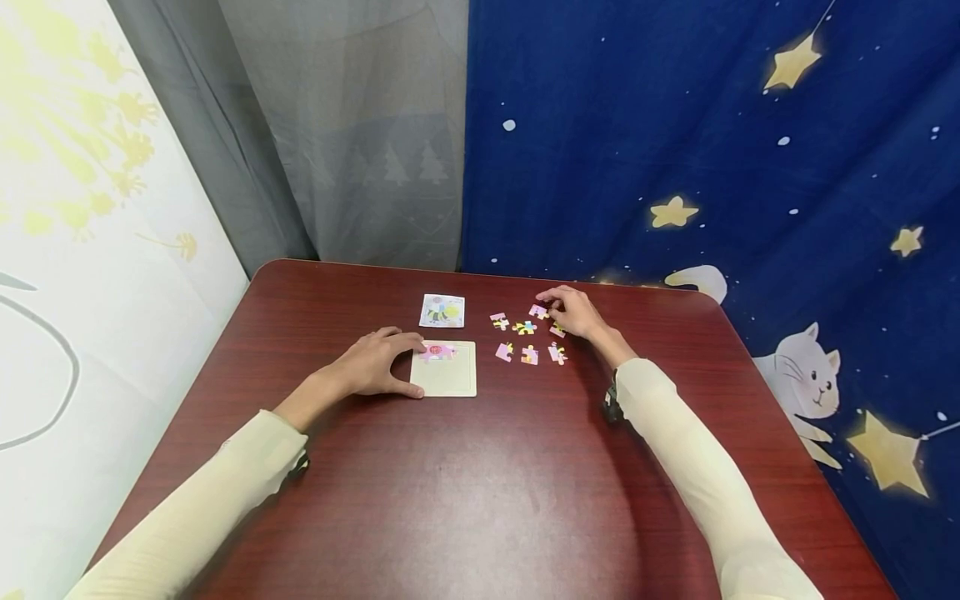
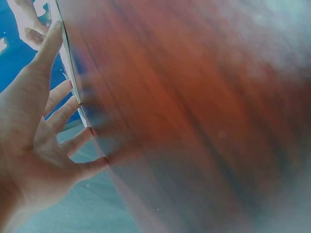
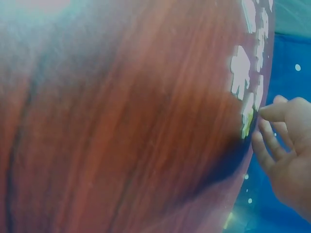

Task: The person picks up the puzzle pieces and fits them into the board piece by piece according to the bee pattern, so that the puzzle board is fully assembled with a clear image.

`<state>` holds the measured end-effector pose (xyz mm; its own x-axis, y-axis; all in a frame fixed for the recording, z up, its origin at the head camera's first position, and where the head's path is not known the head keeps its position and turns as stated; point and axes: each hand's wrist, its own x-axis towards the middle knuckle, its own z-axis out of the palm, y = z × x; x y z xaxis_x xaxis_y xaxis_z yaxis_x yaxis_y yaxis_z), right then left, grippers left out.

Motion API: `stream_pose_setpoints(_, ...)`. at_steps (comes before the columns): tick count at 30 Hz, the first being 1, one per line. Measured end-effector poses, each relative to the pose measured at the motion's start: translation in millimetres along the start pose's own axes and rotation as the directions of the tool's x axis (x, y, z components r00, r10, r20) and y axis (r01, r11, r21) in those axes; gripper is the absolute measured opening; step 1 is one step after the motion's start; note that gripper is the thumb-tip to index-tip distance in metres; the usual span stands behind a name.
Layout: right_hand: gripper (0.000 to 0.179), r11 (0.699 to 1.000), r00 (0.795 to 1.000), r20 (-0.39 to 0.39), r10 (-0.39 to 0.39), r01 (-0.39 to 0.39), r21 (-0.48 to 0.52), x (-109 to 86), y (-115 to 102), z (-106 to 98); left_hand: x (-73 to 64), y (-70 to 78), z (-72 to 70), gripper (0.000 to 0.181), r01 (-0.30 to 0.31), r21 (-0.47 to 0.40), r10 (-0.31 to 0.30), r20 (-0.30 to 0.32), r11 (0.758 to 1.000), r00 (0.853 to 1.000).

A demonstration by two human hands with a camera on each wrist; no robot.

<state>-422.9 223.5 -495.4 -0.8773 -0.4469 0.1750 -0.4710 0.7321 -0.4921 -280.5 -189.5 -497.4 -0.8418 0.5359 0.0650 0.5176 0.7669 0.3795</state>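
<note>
A square cream puzzle tray (image 1: 450, 381) lies on the table, with joined pink puzzle pieces (image 1: 438, 352) in its upper left part. My left hand (image 1: 375, 363) rests at the tray's left side, thumb near the lower corner and fingers by the pink pieces. In the left wrist view the left hand (image 2: 53, 121) has its fingers spread. To the right, my right hand (image 1: 576, 312) reaches over loose puzzle pieces, its fingertips at a pink puzzle piece (image 1: 537, 311). The right wrist view shows the right hand (image 3: 286, 150) with loosely bent fingers beside the pieces.
Several loose puzzle pieces (image 1: 529, 355) lie in rough rows right of the tray. A square picture card (image 1: 442, 311) with a bee-like drawing lies behind the tray. The dark red table (image 1: 480, 483) backs onto grey and blue curtains (image 1: 600, 167).
</note>
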Motion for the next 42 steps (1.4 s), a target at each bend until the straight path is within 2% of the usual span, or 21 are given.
stream_pose_setpoints(3, 0.054, 0.997, 0.996, 0.053, -0.074, 0.073, 0.023, 1.6, 1.1, -0.3, -0.3, 0.0, 0.9, 0.082, 0.001, 0.0, -0.001, 0.0, 1.0, 1.0)
stream_pose_setpoints(7, 0.063, 0.998, 0.992, 0.113, -0.057, 0.054, 0.025, 2.0, -0.1, -1.4, -0.4, 0.1, 2.2, 0.082, 0.0, 0.001, 0.0, -0.002, 1.0, 1.0)
stream_pose_setpoints(10, 0.059, 0.999, 0.992, 0.124, -0.04, 0.037, 0.022, 2.1, -1.9, -2.7, 0.2, 0.3, 2.2, 0.082, 0.005, 0.0, -0.005, 0.001, 1.0, 1.0)
stream_pose_setpoints(14, 0.051, 0.998, 0.991, 0.122, -0.055, 0.052, 0.029, 2.6, -3.3, -4.5, 0.3, 0.6, 1.3, 0.083, 0.015, -0.003, -0.015, 0.003, 1.0, 1.0)
stream_pose_setpoints(21, 0.038, 1.0, 0.992, 0.121, -0.021, 0.021, 0.003, 1.9, -1.1, -3.9, -1.1, 1.0, 0.8, 0.082, -0.005, 0.0, 0.005, -0.009, 1.0, 1.0)
stream_pose_setpoints(27, 0.037, 1.0, 0.995, 0.098, 0.007, -0.006, -0.008, 0.3, 0.4, -2.2, -1.3, 1.7, 0.7, 0.08, 0.0, -0.005, 0.0, -0.008, 1.0, 1.0)
stream_pose_setpoints(42, 0.03, 1.0, 0.998, 0.064, -0.021, 0.021, 0.006, -1.5, 4.7, -1.1, 0.7, -0.5, 0.6, 0.082, -0.01, 0.001, 0.01, -0.005, 1.0, 1.0)
